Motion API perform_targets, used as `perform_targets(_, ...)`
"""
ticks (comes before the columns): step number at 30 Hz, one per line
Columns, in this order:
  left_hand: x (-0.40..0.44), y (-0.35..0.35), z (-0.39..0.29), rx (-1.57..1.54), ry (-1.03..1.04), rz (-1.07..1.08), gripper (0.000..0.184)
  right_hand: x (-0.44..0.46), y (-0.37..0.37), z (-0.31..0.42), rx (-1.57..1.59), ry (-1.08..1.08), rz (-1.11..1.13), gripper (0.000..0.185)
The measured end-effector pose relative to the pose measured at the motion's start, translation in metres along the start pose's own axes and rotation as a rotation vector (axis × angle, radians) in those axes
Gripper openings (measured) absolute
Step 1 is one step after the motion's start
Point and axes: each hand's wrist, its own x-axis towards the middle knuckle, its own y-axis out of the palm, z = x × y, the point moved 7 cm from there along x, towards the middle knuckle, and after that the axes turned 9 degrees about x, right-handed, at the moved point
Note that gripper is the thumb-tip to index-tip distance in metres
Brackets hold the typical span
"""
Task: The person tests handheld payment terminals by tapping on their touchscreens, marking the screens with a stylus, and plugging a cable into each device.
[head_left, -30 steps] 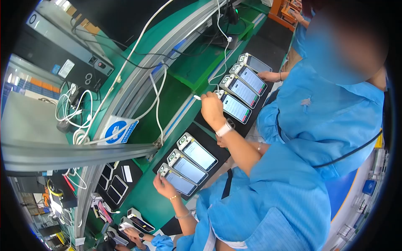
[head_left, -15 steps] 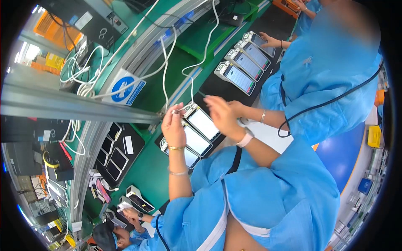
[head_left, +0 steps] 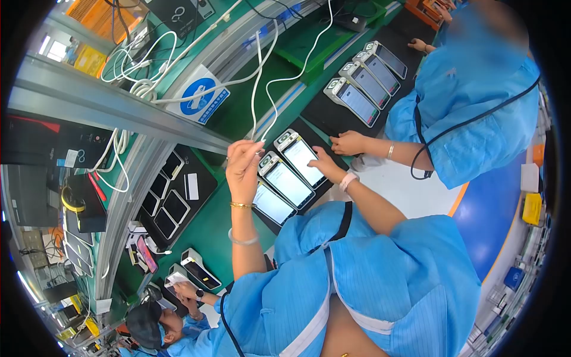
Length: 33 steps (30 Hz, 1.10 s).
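My left hand (head_left: 242,172) is raised over the left end of the row, its fingertips pinched on the end of a white cable (head_left: 266,128). Below it lie three handheld terminals with lit white screens: a left one (head_left: 273,205), a middle one (head_left: 289,183) and a right one (head_left: 302,160). Each of the two on the right shows a pale top with a dark round mark. My right hand (head_left: 329,168) is at the right edge of the right terminal, fingers apart and fingertips on its screen; it holds nothing.
A co-worker's hand (head_left: 351,143) rests on the bench at right, near several more terminals (head_left: 355,104). A metal post (head_left: 131,119) slants in from the left. Dark-screened devices (head_left: 172,205) lie on a black mat. Another person's hand (head_left: 187,290) holds a white object at lower left.
My right hand has come down from above the right terminal onto its screen. My left hand and the cable end now sit clear of the terminals. The co-worker's far hand has left the farthest terminal.
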Motion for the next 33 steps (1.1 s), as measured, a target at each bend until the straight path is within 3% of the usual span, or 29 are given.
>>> perform_targets(2,0.000,0.003,-0.006,0.146,0.072,0.043,0.031,0.005,0.000,0.001,0.086,0.082,0.056,0.072)
perform_targets(7,-0.013,0.006,-0.005,0.274,0.086,0.088,0.031,-0.011,-0.015,0.012,0.205,0.107,-0.010,0.074)
perform_targets(10,-0.020,0.009,0.000,0.374,0.071,0.132,0.022,-0.025,-0.029,0.012,-0.344,-0.163,-0.103,0.091)
perform_targets(13,-0.026,0.015,0.007,0.334,-0.038,0.045,0.013,-0.050,-0.006,0.022,-0.894,-0.211,-0.172,0.107)
perform_targets(16,-0.026,0.024,0.007,0.359,-0.064,0.027,0.009,-0.054,0.007,0.023,-1.048,-0.275,-0.359,0.111)
perform_targets(19,-0.026,0.037,0.013,0.402,-0.028,0.070,0.008,-0.045,-0.004,0.025,-0.894,-0.166,-0.257,0.110)
perform_targets(21,-0.031,0.049,0.011,0.485,-0.048,0.144,0.007,-0.043,-0.015,0.019,-0.319,-0.124,-0.124,0.104)
perform_targets(22,-0.034,0.057,0.010,0.488,-0.039,0.182,0.007,-0.051,-0.013,0.023,-0.047,0.004,-0.060,0.099)
perform_targets(25,-0.044,0.081,0.013,0.483,-0.052,0.263,0.006,-0.073,-0.004,0.045,0.179,0.045,-0.002,0.099)
perform_targets(30,-0.041,0.095,0.012,0.357,-0.122,0.285,0.009,-0.085,-0.001,0.073,0.065,-0.116,-0.066,0.101)
perform_targets(33,-0.035,0.093,0.007,0.291,-0.145,0.289,0.010,-0.096,0.001,0.102,-0.162,-0.209,-0.128,0.102)
